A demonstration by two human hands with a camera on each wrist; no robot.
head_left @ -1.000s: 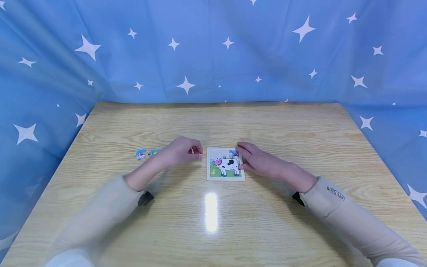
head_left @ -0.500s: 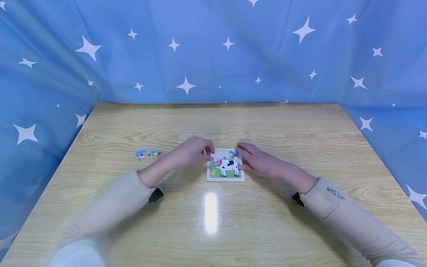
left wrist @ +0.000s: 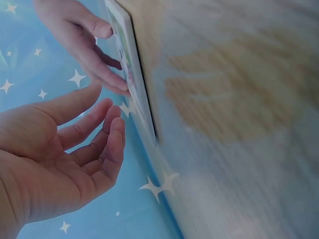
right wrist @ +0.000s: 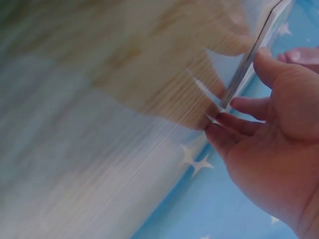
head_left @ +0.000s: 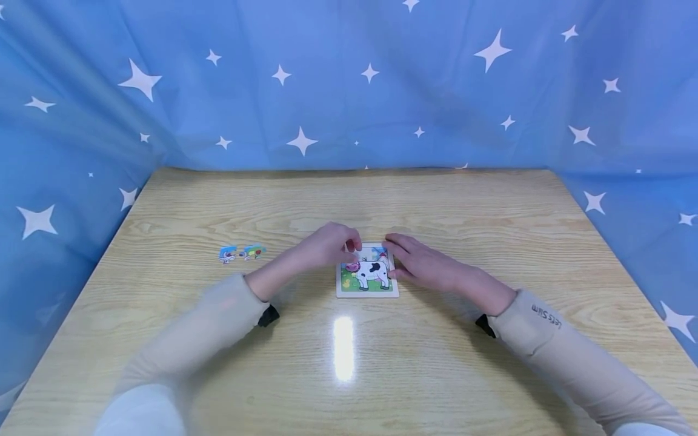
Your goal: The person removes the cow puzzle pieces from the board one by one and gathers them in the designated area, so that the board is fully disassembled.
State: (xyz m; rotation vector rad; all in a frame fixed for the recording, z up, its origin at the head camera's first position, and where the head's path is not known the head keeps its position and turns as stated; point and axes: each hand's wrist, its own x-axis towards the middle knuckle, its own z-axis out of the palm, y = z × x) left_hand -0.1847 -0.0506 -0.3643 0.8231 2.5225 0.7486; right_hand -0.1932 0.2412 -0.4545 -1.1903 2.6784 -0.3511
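A square jigsaw puzzle point(head_left: 366, 294) with a black-and-white cow picture and a pale frame lies flat on the table. My left hand point(head_left: 331, 245) is over its upper left part, thumb and index fingertips pinching what appears to be a small puzzle piece, largely hidden by the fingers. In the left wrist view, the left hand's point(left wrist: 65, 149) other fingers curl loosely beside the frame. My right hand point(head_left: 428, 260) holds the puzzle at its upper right corner, fingers at the far corner and thumb on the right side. The right wrist view shows the right hand's point(right wrist: 289, 109) fingertips against the frame's edge.
Two loose puzzle pieces, one blue and white point(head_left: 227, 254) and one blue and green point(head_left: 253, 252), lie left of the puzzle. Beneath everything is a wood-grain table point(head_left: 436, 375). A blue curtain with white stars point(head_left: 349, 85) hangs along its back and sides.
My left hand has moved right, from beside the puzzle to over its upper left part, uncovering a loose piece behind it. The right hand stays at the corner.
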